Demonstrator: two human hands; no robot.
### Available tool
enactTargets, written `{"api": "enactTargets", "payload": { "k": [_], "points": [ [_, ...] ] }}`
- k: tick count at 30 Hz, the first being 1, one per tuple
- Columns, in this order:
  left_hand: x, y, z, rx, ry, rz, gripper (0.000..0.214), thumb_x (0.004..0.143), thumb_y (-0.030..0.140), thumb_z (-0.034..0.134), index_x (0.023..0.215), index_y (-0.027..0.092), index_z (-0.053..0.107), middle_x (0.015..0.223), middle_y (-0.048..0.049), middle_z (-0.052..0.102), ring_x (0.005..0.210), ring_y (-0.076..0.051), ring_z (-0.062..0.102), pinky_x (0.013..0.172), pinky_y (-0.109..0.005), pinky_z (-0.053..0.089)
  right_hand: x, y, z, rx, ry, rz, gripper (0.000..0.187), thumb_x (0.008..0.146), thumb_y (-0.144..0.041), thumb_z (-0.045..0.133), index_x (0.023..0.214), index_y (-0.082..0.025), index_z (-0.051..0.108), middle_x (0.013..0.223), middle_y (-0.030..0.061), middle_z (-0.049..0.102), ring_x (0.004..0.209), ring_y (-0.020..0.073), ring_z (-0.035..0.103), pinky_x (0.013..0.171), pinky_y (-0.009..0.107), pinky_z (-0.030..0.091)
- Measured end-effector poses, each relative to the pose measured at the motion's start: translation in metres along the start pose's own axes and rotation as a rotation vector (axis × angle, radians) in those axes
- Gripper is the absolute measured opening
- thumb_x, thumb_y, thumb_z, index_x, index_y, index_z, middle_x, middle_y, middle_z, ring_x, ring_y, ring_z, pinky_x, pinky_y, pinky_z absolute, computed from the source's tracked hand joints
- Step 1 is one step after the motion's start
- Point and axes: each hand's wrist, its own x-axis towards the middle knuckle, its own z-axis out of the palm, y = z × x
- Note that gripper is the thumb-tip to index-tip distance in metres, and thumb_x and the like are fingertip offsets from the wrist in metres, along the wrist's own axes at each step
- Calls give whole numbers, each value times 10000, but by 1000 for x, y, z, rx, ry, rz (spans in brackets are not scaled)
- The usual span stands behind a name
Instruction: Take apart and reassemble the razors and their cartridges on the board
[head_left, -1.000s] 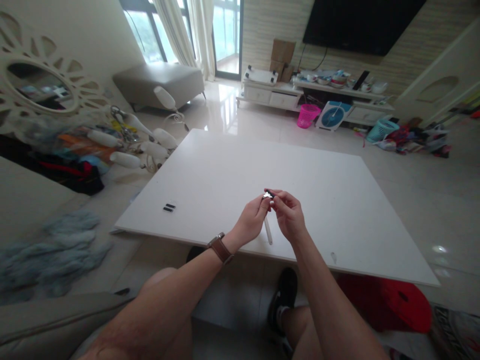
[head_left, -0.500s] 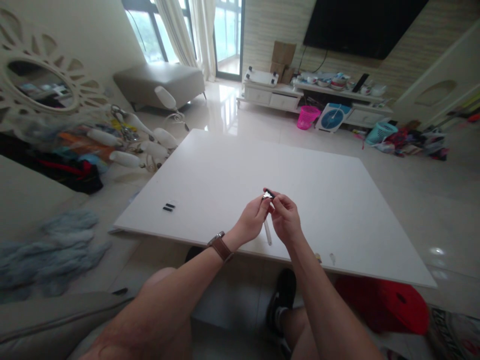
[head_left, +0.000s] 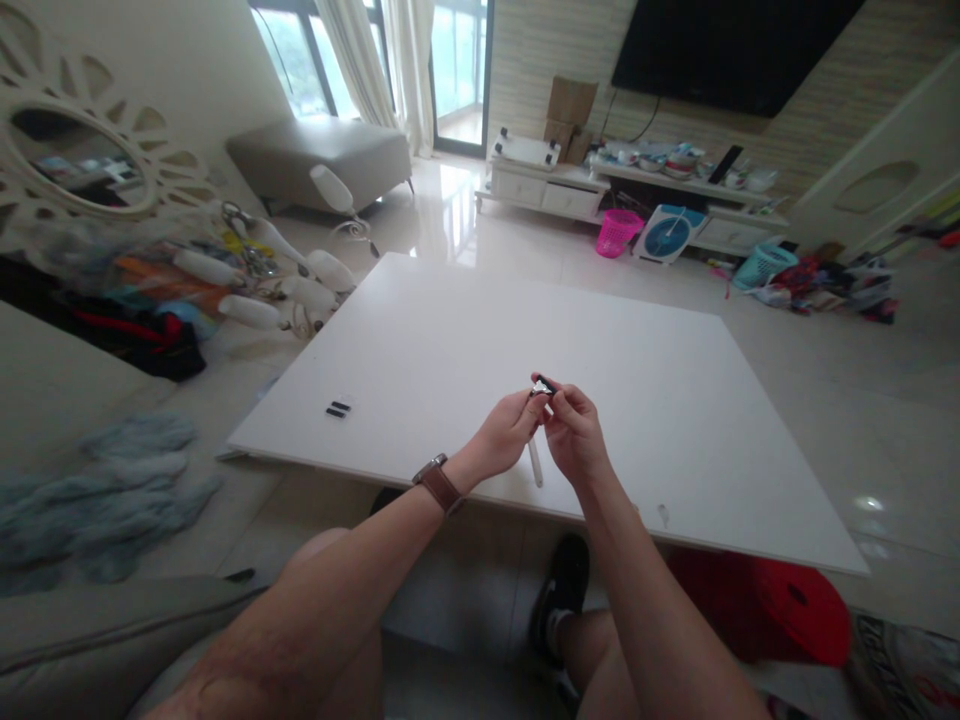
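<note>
Step in hand: we judge this to be close fingertip work on one tiny piece, held up over the table rather than resting on it.
Small black-and-silver part (head_left: pixel 543 386): it sits between the fingertips of both hands, above the near middle of the white tabletop (head_left: pixel 450 330). It is too small for us to say what it is.
Left hand (head_left: pixel 504 440): thumb and forefinger are pinched closed on the part's left side. A brown-strapped wristwatch (head_left: pixel 439 483) is on this wrist.
Right hand (head_left: pixel 574 435): its fingers are curled in and closed on the same part from the right, touching the left hand's fingertips.
White stick (head_left: pixel 535 463): a slim, pen-like rod lies on the table just below the hands, pointing toward us. We see neither hand touching it.
Two small black pieces (head_left: pixel 338 409): they lie side by side on the table, well apart from the hands, toward the left edge.
Small speck (head_left: pixel 663 515): it lies near the front edge, to the right of the right forearm. We cannot tell what it is.
What the next move calls for: in our judgement, one hand must hold a steady pinch while the other works, with fine fingertip control. The part is tiny enough to slip and drop onto the table.
</note>
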Motion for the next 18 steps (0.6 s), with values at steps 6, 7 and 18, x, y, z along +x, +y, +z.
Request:
{"api": "enactTargets", "payload": {
  "k": [6,7,18],
  "points": [
    [-1,2,-1,-35,-7,0,485,970,590,376,706,190,450,555,47,397,499,-93,357,483,-241,289,0,-1,-1,-42,-21,-37,222,678,-352,873,831,-259,742,1042,26,759,937,182,662,848,332,506],
    [-1,2,0,-51,-13,0,486,965,596,382,707,190,452,554,49,390,497,-92,354,479,-239,289,0,-1,0,-40,-19,-37,247,675,-352,874,866,-267,743,1044,24,757,942,184,663,859,336,506],
    [2,-4,1,-84,-17,-34,501,944,629,412,709,188,446,561,57,378,494,-80,330,475,-235,271,0,-3,3,32,-15,42,355,668,-359,866,985,-268,736,1073,29,742,961,188,659,878,338,509]
  ]
}}
